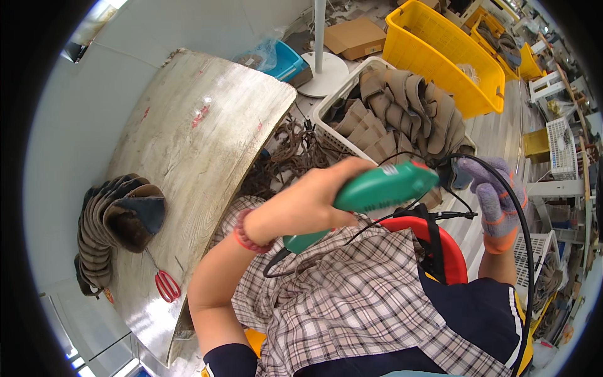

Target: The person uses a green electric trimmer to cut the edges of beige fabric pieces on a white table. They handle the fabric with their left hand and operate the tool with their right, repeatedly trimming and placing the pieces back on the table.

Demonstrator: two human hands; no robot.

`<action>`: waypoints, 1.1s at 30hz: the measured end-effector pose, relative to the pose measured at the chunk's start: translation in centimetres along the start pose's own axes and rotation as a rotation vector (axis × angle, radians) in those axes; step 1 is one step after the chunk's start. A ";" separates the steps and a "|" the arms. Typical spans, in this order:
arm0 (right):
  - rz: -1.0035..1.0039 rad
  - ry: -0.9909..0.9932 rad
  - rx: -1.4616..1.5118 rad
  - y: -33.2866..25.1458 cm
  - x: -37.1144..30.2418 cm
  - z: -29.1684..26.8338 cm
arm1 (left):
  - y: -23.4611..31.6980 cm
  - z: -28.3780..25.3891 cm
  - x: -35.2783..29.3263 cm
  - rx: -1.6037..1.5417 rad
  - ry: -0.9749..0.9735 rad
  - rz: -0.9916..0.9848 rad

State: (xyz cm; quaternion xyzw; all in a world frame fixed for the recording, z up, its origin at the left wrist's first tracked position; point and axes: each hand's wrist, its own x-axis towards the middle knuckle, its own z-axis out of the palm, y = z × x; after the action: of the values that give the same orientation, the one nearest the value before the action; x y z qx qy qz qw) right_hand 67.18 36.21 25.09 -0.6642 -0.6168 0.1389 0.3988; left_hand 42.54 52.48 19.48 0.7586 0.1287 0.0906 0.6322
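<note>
Tool of rounded green plastic (386, 188): grasping in bare left hand (314, 198), slanting long axis rightward toward lavender-and-orange gloved right hand (493, 204), cannot tell if grasping.

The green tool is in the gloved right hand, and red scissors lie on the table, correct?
No: the head view shows the green tool in the bare left hand, not the gloved right hand. Red scissors do lie on the table.

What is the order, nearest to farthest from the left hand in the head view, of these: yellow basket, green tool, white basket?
1. Green tool: held in the left hand.
2. White basket: ahead, to the right.
3. Yellow basket: beyond the white basket, farther right.
</note>
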 end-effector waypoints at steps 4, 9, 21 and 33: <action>-0.371 -0.167 -0.222 -1.7 3.2 -0.8 | 0.2 1.9 1.8 0.088 -0.167 0.041; -0.518 -0.368 -0.383 -4.1 4.3 0.0 | 0.6 4.4 5.6 0.033 -0.093 0.045; 0.364 0.117 0.428 6.6 -4.5 7.8 | 2.4 6.3 8.7 -0.079 0.322 0.078; 0.601 0.089 1.156 0.7 0.2 5.5 | 3.7 4.9 7.1 0.008 0.281 0.229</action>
State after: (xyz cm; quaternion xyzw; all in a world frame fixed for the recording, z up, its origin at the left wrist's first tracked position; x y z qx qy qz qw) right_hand 64.01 38.45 21.09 -0.4915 -0.2131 0.5261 0.6605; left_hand 51.05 49.43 22.00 0.7507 0.1287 0.2666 0.5907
